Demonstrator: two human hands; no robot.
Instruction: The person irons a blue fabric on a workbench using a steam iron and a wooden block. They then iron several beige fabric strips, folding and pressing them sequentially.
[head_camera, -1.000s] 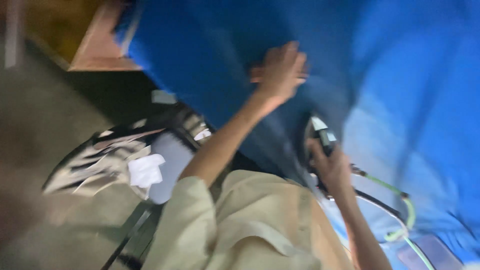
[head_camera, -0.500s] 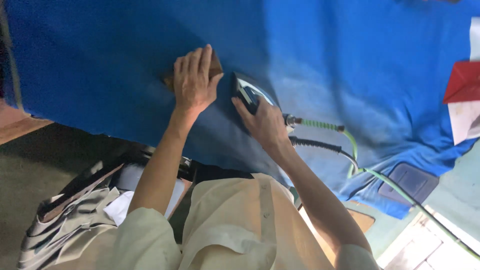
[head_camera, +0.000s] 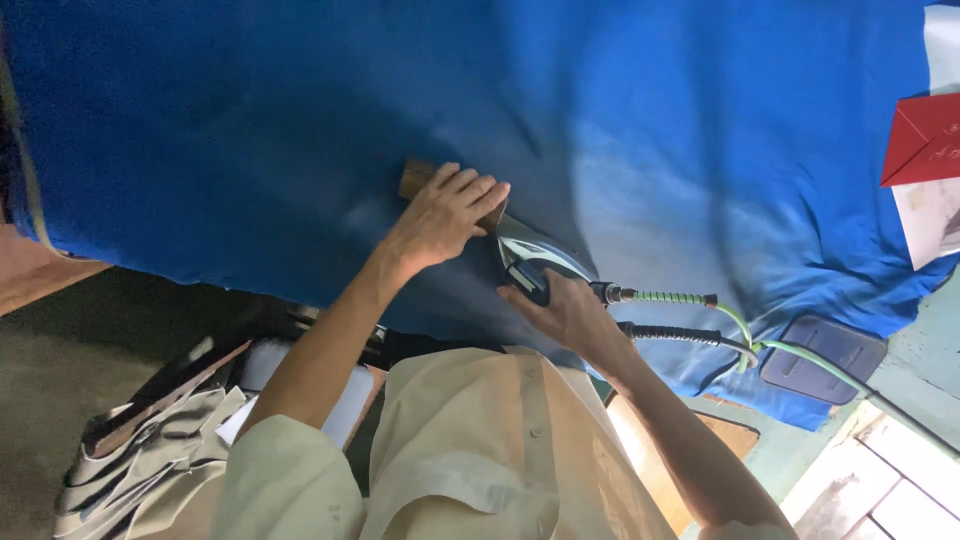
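The steam iron (head_camera: 535, 262) sits on the blue cloth (head_camera: 250, 130) spread over the table. The right hand (head_camera: 565, 315) has its grip closed around the iron's handle, at the iron's near end. Just beside the iron's tip, the left hand (head_camera: 440, 215) lies flat, fingers spread open, pressing a brown piece (head_camera: 415, 178) onto the cloth. Two hoses (head_camera: 680, 315) trail from the iron's back toward a grey pad (head_camera: 825, 358), and a red folder (head_camera: 920, 140) lies well beyond the iron
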